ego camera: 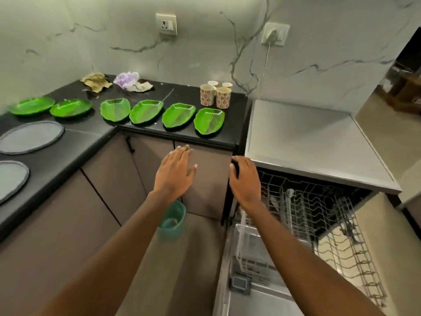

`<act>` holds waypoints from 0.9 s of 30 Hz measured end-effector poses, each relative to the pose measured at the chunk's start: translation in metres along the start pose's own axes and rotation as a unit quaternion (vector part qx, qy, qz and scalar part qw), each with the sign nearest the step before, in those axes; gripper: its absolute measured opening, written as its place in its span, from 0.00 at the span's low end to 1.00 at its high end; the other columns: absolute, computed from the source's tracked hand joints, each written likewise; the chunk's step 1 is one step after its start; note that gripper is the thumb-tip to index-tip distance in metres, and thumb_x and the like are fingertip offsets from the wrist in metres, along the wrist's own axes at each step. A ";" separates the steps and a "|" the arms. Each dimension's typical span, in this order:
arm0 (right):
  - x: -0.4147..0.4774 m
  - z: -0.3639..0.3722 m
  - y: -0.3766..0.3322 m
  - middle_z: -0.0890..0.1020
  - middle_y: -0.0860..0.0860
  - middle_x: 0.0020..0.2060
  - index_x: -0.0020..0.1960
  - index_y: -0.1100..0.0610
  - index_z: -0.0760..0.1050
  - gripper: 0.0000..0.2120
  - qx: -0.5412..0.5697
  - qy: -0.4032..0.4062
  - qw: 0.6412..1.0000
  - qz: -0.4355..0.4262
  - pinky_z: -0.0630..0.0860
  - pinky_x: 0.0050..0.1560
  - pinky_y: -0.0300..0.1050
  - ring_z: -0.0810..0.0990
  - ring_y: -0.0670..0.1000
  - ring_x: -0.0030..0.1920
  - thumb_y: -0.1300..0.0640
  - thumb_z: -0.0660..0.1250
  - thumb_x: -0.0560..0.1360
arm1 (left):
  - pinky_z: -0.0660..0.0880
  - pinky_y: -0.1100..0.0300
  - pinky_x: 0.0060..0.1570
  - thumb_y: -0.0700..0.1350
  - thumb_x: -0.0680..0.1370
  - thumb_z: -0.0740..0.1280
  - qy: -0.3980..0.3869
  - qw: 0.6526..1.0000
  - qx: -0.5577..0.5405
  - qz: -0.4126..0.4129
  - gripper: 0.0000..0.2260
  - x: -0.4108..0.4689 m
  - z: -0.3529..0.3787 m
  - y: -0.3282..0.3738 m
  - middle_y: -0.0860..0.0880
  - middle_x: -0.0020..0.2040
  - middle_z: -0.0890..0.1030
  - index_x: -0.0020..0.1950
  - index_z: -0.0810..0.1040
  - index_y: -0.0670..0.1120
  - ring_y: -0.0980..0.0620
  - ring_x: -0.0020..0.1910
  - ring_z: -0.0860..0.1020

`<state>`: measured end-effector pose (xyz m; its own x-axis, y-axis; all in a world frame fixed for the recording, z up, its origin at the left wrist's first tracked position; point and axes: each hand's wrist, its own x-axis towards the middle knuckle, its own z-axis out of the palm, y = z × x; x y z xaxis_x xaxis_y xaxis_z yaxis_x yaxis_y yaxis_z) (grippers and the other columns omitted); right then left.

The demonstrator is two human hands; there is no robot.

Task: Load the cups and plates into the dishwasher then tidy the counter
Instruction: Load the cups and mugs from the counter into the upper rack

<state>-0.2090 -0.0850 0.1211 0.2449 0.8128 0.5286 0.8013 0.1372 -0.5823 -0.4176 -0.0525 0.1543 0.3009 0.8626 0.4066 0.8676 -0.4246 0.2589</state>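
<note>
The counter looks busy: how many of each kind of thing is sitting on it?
Green leaf-shaped plates: 6
Patterned cups: 4
Grey oval mats: 2
Crumpled scraps at the back: 2 piles, one brown, one purple and white
Total: 14
Both hands, left and right, are empty.

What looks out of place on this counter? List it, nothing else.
Crumpled brown paper and a purple-and-white wad of wrapping lie at the back of the black counter, loose litter behind the neat row of green plates. Nothing looks spilled or broken.
</note>
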 end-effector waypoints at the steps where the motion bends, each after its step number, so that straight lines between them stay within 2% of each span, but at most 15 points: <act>1: 0.011 0.008 -0.009 0.79 0.53 0.55 0.59 0.59 0.76 0.12 0.006 0.016 1.000 -0.007 0.68 0.62 0.42 0.75 0.52 0.58 0.58 0.63 0.77 | 0.57 0.53 0.72 0.51 0.79 0.63 0.002 1.000 -0.001 0.008 0.22 0.011 -0.006 -0.010 0.47 0.72 0.69 0.71 0.69 0.45 0.47 0.74 0.63; 3: 0.035 0.024 -0.029 0.79 0.53 0.55 0.59 0.58 0.76 0.11 0.015 0.032 0.999 -0.014 0.70 0.62 0.44 0.75 0.52 0.58 0.58 0.63 0.77 | 0.55 0.54 0.72 0.52 0.79 0.62 0.008 1.000 -0.005 0.020 0.23 0.036 -0.015 -0.032 0.47 0.73 0.67 0.72 0.67 0.45 0.48 0.75 0.61; 6: 0.066 0.043 -0.052 0.78 0.52 0.56 0.60 0.58 0.76 0.12 0.017 0.042 0.999 -0.011 0.70 0.62 0.43 0.74 0.51 0.59 0.57 0.63 0.78 | 0.57 0.53 0.73 0.53 0.79 0.62 0.017 1.000 -0.016 0.018 0.23 0.068 -0.025 -0.060 0.48 0.73 0.67 0.72 0.67 0.46 0.49 0.74 0.62; 10: 0.105 0.062 -0.070 0.78 0.52 0.57 0.62 0.58 0.75 0.13 0.026 0.049 0.998 -0.015 0.65 0.60 0.35 0.73 0.50 0.60 0.57 0.63 0.78 | 0.58 0.52 0.72 0.54 0.79 0.61 0.020 0.999 -0.020 0.021 0.23 0.104 -0.027 -0.087 0.49 0.73 0.67 0.72 0.67 0.47 0.49 0.74 0.62; 13: 0.129 0.075 -0.072 0.78 0.52 0.58 0.63 0.58 0.75 0.14 0.029 0.059 0.998 -0.012 0.68 0.62 0.39 0.73 0.50 0.61 0.57 0.63 0.78 | 0.58 0.52 0.73 0.54 0.80 0.61 0.021 0.999 -0.031 0.024 0.23 0.127 -0.021 -0.099 0.49 0.74 0.67 0.72 0.66 0.47 0.49 0.74 0.61; 21: 0.198 0.120 -0.040 0.78 0.53 0.58 0.62 0.59 0.75 0.14 0.009 0.073 0.997 -0.004 0.72 0.63 0.47 0.74 0.52 0.61 0.56 0.62 0.78 | 0.58 0.52 0.72 0.53 0.80 0.61 0.022 0.998 -0.055 0.032 0.23 0.200 0.013 -0.126 0.48 0.73 0.67 0.73 0.66 0.46 0.49 0.74 0.61; 27: 0.269 0.159 0.003 0.78 0.54 0.58 0.62 0.59 0.75 0.14 0.005 0.070 0.997 0.010 0.70 0.63 0.44 0.74 0.52 0.61 0.58 0.63 0.78 | 0.60 0.51 0.72 0.53 0.79 0.62 0.016 0.998 -0.059 0.024 0.22 0.280 0.066 -0.142 0.48 0.73 0.68 0.71 0.68 0.47 0.48 0.74 0.62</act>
<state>-0.2278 0.2243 0.1635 0.3357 0.7288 0.5968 0.7901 0.1272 -0.5997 -0.4301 0.2678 0.1739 0.3267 0.8316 0.4492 0.7992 -0.4968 0.3383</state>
